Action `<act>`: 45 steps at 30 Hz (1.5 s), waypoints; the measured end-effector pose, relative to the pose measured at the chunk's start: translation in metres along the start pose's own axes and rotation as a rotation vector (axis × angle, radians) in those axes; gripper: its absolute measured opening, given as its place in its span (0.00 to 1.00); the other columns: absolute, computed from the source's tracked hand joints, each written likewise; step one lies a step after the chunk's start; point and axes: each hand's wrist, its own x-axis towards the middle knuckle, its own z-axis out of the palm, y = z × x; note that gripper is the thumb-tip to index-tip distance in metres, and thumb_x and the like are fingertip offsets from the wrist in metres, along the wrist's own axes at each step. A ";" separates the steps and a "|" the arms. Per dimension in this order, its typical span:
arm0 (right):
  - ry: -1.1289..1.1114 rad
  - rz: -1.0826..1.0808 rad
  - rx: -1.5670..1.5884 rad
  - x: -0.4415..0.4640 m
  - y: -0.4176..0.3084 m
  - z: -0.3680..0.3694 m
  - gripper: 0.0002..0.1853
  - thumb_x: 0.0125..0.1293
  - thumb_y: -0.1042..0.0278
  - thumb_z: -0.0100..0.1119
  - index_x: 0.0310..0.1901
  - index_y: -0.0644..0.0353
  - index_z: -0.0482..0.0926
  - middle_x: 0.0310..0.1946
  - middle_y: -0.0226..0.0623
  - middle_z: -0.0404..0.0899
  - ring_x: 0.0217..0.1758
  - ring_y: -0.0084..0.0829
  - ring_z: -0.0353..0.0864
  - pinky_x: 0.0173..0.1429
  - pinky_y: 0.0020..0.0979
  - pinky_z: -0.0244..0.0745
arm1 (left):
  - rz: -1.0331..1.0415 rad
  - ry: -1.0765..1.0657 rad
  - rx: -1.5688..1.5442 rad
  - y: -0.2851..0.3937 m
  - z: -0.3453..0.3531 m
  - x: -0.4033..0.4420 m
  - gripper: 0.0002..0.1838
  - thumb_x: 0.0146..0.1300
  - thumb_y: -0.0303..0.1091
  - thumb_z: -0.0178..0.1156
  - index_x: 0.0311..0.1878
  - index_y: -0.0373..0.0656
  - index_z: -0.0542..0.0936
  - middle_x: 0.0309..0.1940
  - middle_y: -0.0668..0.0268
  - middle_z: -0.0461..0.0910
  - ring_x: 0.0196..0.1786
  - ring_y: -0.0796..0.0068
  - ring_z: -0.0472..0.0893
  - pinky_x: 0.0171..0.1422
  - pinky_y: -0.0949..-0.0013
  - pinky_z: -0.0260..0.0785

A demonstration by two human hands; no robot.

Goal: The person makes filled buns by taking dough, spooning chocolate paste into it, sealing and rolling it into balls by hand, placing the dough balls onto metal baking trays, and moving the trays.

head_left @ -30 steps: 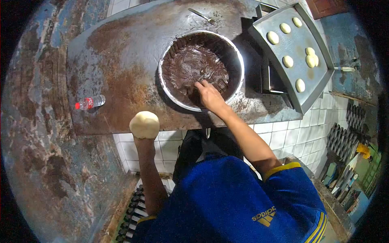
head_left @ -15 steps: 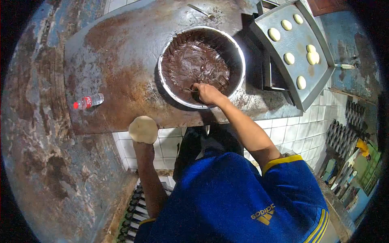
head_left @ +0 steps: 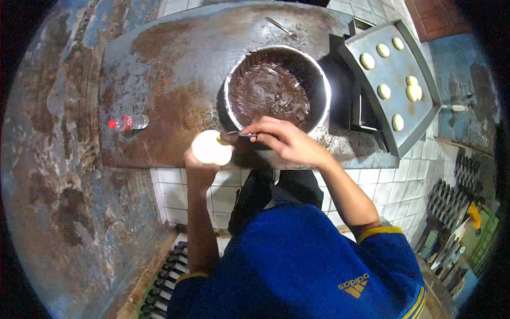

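A flat pale dough disc (head_left: 211,150) lies across my left hand (head_left: 191,161), whose fingers are mostly hidden under it. My right hand (head_left: 284,141) pinches a metal spoon (head_left: 243,135) by its handle. The spoon's bowl, brown at the end, is at the disc's right edge; whether it touches the dough I cannot tell. Just beyond my right hand stands a large round metal basin (head_left: 227,98), with thick dark brown paste (head_left: 268,90) in it.
A metal tray (head_left: 374,112) with several pale dough balls (head_left: 383,91) stands at the right. A plastic bottle with a red cap (head_left: 129,123) lies on the left of the worn metal table (head_left: 159,90). Another utensil (head_left: 279,25) lies behind the basin.
My right hand has come out of the basin with the spoon and moved toward the dough disc. My left hand has raised the disc and brought it right, closer to the basin.
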 end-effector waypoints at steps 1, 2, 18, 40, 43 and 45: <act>0.041 -0.063 -0.151 -0.002 -0.020 0.003 0.21 0.73 0.81 0.55 0.65 0.61 0.82 0.48 0.44 0.82 0.55 0.39 0.84 0.66 0.39 0.76 | 0.033 -0.035 -0.078 0.015 0.003 0.005 0.20 0.55 0.27 0.80 0.50 0.36 0.84 0.40 0.65 0.89 0.44 0.76 0.87 0.52 0.67 0.80; 0.075 -0.048 -0.168 -0.006 -0.032 0.010 0.30 0.63 0.86 0.57 0.67 0.56 0.82 0.48 0.44 0.78 0.56 0.44 0.82 0.65 0.40 0.77 | 0.037 -0.022 -0.081 0.020 0.006 0.008 0.20 0.55 0.27 0.80 0.50 0.36 0.84 0.40 0.65 0.89 0.44 0.76 0.87 0.52 0.67 0.80; 0.528 0.067 -0.359 -0.122 0.061 0.054 0.19 0.67 0.80 0.58 0.60 0.62 0.81 0.47 0.48 0.83 0.50 0.49 0.84 0.57 0.42 0.80 | 0.182 -0.044 -0.086 0.000 0.029 0.025 0.16 0.59 0.30 0.76 0.50 0.36 0.86 0.43 0.63 0.90 0.48 0.74 0.87 0.57 0.67 0.79; 0.228 -0.110 -0.299 -0.072 -0.085 -0.001 0.29 0.58 0.58 0.84 0.58 0.63 0.86 0.50 0.39 0.82 0.55 0.37 0.85 0.60 0.37 0.81 | 0.132 -0.928 -0.052 0.071 0.046 0.021 0.30 0.51 0.37 0.82 0.58 0.40 0.83 0.50 0.63 0.88 0.52 0.74 0.86 0.58 0.65 0.79; 0.226 -0.003 -0.138 -0.073 -0.074 -0.005 0.20 0.65 0.65 0.78 0.55 0.64 0.87 0.46 0.38 0.83 0.50 0.31 0.86 0.56 0.34 0.81 | 0.137 -0.919 -0.199 0.096 0.040 0.005 0.32 0.56 0.34 0.82 0.62 0.39 0.80 0.53 0.65 0.86 0.53 0.75 0.86 0.58 0.66 0.79; 0.264 0.015 -0.005 -0.076 -0.080 0.000 0.13 0.72 0.68 0.72 0.53 0.66 0.87 0.44 0.35 0.85 0.48 0.25 0.86 0.54 0.31 0.82 | 0.052 -0.840 -0.398 0.099 0.035 -0.002 0.29 0.60 0.30 0.80 0.62 0.40 0.78 0.51 0.69 0.84 0.53 0.78 0.84 0.58 0.66 0.78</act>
